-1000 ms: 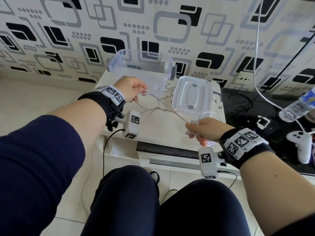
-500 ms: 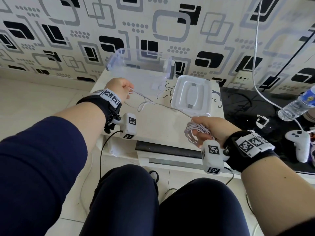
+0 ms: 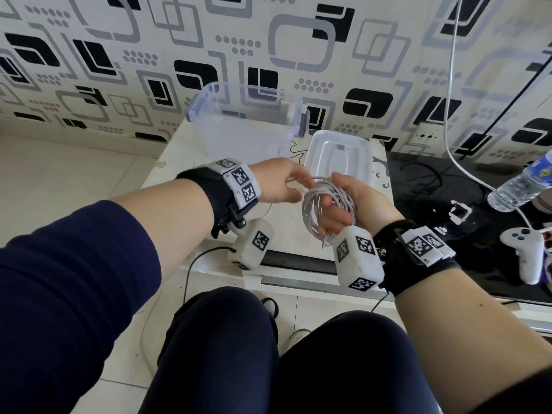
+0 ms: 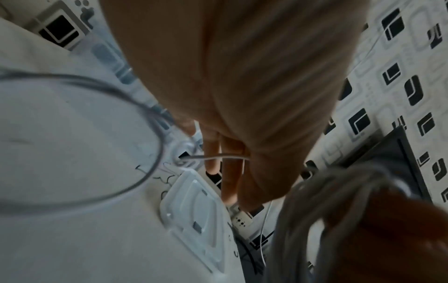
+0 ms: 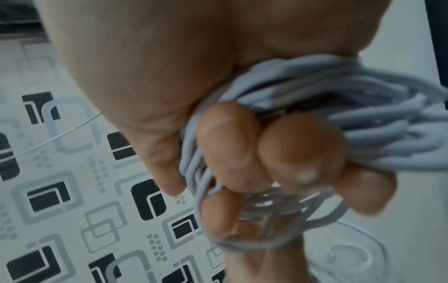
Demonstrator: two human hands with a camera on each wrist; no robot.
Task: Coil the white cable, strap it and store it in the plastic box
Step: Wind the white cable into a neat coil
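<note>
My right hand (image 3: 343,204) holds up the white cable (image 3: 316,210), wound into several loops around its fingers (image 5: 227,145). The right wrist view shows the bundle (image 5: 339,99) gripped in the curled fingers. My left hand (image 3: 286,186) is just left of the coil and pinches a loose strand (image 4: 225,157) that trails off in a loop over the cabinet top. The clear plastic box (image 3: 242,127) stands open against the wall behind the hands. Its white lid (image 3: 339,156) lies upside down to its right. No strap shows.
The box and lid sit on a white cabinet top (image 3: 185,162). To the right, a black glass surface (image 3: 448,204) carries a water bottle (image 3: 519,186) and a white game controller (image 3: 525,252). Another white wire (image 3: 448,115) hangs down the wall. My knees are below.
The left hand swung from the far left in to the right hand, bringing the strand along. The right hand rose and turned, and its coil gained loops as the loose length shortened.
</note>
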